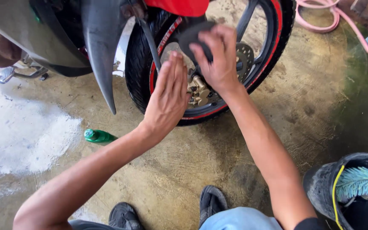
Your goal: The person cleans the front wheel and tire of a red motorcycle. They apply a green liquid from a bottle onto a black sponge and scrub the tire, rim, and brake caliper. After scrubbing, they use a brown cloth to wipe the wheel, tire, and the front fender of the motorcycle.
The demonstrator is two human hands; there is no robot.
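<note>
Right hand point(219, 59) is in the upper middle of the frame, against the front wheel point(211, 64) of a motorcycle. Its fingers are curled around a dark sponge point(194, 36) and press it on the area of the wheel hub, just above the gold brake caliper point(199, 91). The grip is closed on the sponge, with the thumb on the lower side.

Left hand point(169, 98) is just beside it, a little lower and to the left. It is flat and open, the fingers straight and together, and it holds nothing. The fingertips point up toward the black tire point(138, 64); I cannot tell if the palm really touches the wheel or only stays in front of it.

The wheel has a red stripe along its rim and a brake disc point(245, 55) with small holes, visible to the right of the right hand. A red fender point(179, 6) is at the top edge, and a dark grey body panel point(101, 47) hangs down in the upper left.

On the wet concrete floor point(218, 153) a green bottle point(99, 136) lies at the left of the middle, near white foam point(18, 136). A pink hose point(333, 19) curls in the upper right corner. A black bucket point(320, 183) with a light blue brush point(358, 181) stands in the lower right corner. Two dark shoes point(211, 202) are at the bottom edge.
</note>
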